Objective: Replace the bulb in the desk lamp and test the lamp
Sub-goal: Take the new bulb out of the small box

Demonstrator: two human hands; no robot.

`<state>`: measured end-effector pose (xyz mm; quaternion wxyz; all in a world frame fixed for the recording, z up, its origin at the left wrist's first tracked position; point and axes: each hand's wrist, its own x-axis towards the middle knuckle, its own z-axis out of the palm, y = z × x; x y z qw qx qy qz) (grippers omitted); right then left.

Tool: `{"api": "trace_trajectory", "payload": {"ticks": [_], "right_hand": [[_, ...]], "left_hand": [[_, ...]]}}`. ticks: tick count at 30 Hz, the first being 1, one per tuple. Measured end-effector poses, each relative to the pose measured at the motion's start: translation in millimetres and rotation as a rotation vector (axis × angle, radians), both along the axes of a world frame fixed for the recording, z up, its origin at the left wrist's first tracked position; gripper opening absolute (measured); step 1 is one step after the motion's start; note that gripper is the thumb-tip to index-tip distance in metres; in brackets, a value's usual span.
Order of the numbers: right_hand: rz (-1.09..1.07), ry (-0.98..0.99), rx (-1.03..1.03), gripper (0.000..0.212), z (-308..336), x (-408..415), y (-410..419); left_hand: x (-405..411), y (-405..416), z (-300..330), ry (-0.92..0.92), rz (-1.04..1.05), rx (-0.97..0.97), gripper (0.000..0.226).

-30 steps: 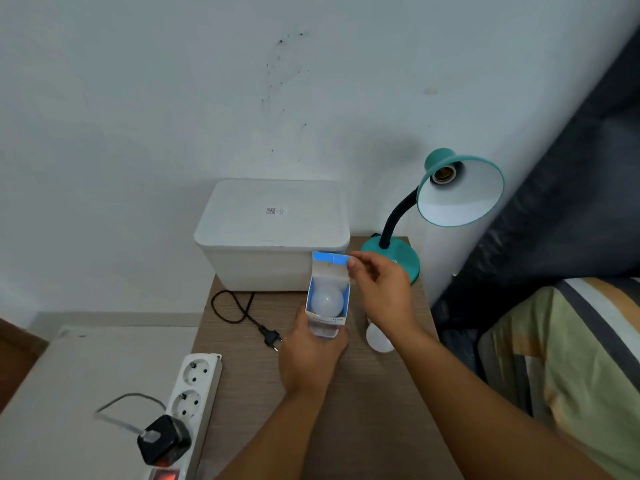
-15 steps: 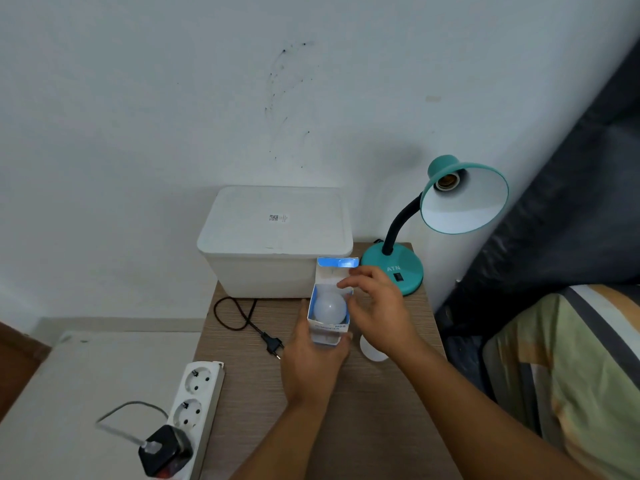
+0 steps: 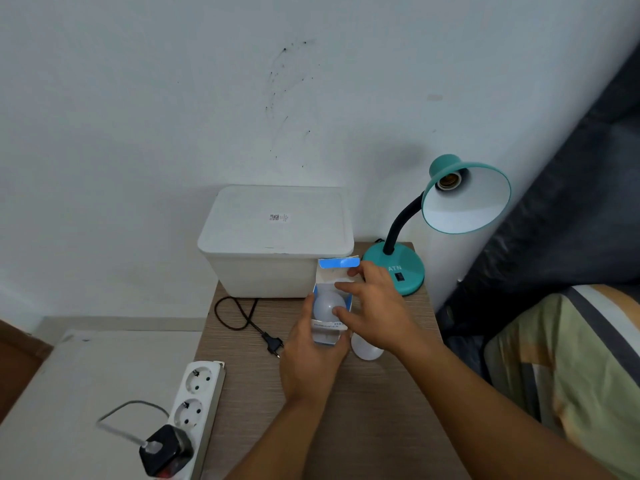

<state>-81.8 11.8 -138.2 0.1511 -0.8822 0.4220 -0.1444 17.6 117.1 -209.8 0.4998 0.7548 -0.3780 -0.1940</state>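
A teal desk lamp [image 3: 401,271] stands at the table's back right, its shade [image 3: 465,206] tilted toward me with a bare socket [image 3: 449,181] inside. My left hand [image 3: 311,358] holds a small blue-and-white bulb box [image 3: 327,332] upright, top flap open. A white bulb [image 3: 325,304] sits in the box mouth. My right hand [image 3: 375,306] reaches into the box, thumb and fingers touching the bulb. Another white bulb [image 3: 365,349] lies on the wooden table [image 3: 363,403], partly hidden under my right wrist. The lamp's black plug [image 3: 272,344] lies loose on the table.
A white lidded storage box [image 3: 277,237] stands at the table's back left against the wall. A white power strip [image 3: 197,407] hangs over the table's left edge, with a black adapter [image 3: 166,452] plugged in. A striped cushion [image 3: 571,375] is on the right.
My right hand let go of the box's top flap and came down into the opening onto the bulb. The left hand kept holding the box.
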Motion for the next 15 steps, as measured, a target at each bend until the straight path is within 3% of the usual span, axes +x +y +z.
{"api": "trace_trajectory", "payload": {"ticks": [11, 15], "right_hand": [[-0.03, 0.227, 0.021, 0.068, 15, 2, -9], [-0.02, 0.274, 0.085, 0.065, 16, 5, -12]], "left_hand": [[0, 2, 5, -0.024, -0.018, 0.034, 0.09], [0, 2, 8, -0.026, -0.035, 0.038, 0.094]]}}
